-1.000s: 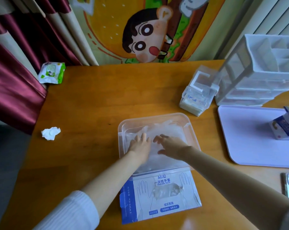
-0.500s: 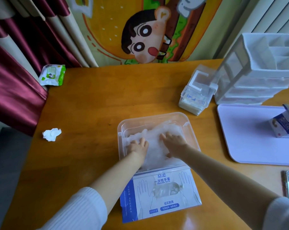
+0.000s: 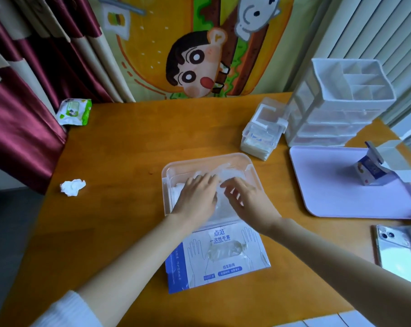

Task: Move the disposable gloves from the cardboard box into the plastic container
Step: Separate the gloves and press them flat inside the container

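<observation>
The stack of thin, clear disposable gloves (image 3: 225,182) lies flat inside the shallow, translucent rectangular plastic container (image 3: 207,158), filling most of its floor. Its long axis runs from the near wall toward the far wall, with a crumpled end riding up by the far right corner; the film is too pale and blurred to tell cuffs from glove tips. The left hand (image 3: 196,199) presses on the stack with fingers straight and released, grasping nothing. The right hand (image 3: 249,204) hovers just beside it, its fingers (image 3: 232,188) spread and loosely bent, their tips touching the film without clenching. The main transfer looks done, and the step in hand seems to be flattening the pile. The flat white-and-blue cardboard box (image 3: 223,263) lies against the container's near wall, and crinkled film shows in its oval window, so I judge that some gloves remain to be moved. Farther out on the orange wooden surface (image 3: 129,149) are 1 crumpled white tissue (image 3: 73,187), a lavender plastic tray (image 3: 329,185) and a phone (image 3: 396,253).
</observation>
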`<state>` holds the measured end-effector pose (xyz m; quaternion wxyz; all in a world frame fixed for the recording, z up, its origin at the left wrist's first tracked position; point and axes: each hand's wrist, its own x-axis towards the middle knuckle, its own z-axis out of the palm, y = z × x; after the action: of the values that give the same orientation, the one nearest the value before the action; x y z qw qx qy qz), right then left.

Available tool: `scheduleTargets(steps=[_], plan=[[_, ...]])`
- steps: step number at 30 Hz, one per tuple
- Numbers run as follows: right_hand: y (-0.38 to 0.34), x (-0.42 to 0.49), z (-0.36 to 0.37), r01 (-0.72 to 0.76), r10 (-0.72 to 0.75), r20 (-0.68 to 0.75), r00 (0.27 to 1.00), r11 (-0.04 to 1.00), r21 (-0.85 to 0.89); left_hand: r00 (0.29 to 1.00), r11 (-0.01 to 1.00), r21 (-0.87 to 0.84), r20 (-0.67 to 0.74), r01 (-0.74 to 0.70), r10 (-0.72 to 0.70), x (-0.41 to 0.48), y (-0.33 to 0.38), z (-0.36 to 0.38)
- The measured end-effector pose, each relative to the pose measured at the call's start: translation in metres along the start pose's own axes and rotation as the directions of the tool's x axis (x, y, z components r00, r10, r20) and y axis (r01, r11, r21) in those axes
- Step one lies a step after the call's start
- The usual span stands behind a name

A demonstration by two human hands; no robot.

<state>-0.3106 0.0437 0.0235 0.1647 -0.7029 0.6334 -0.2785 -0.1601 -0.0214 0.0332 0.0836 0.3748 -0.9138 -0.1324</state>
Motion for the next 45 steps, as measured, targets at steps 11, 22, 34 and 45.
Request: scheduleTargets(steps=[11,22,34,45], plan=[[0.015,-0.085,0.05,0.167,-0.074,0.363,0.929,0.959,-0.231,0.915,0.919,0.169,0.265,-0.355,0.305,-0.078,0.015,0.04],[-0.004,-0.068,0.059,-0.172,0.248,0.297,0.922,0.951,-0.257,0.864,0.996,0.094,0.501,0.006,-0.052,-0.093,0.0,0.052],[-0.031,-0.056,0.008,-0.161,0.161,-0.015,0.987,0.987,-0.027,0.883,0.998,0.06,0.468,0.005,-0.033,-0.092,-0.005,0.059],[-0.042,-0.011,-0.053,-0.16,0.193,-0.374,0.907,0.98,0.117,0.87,0.997,0.075,0.492,-0.013,-0.026,-0.092,-0.003,0.058]])
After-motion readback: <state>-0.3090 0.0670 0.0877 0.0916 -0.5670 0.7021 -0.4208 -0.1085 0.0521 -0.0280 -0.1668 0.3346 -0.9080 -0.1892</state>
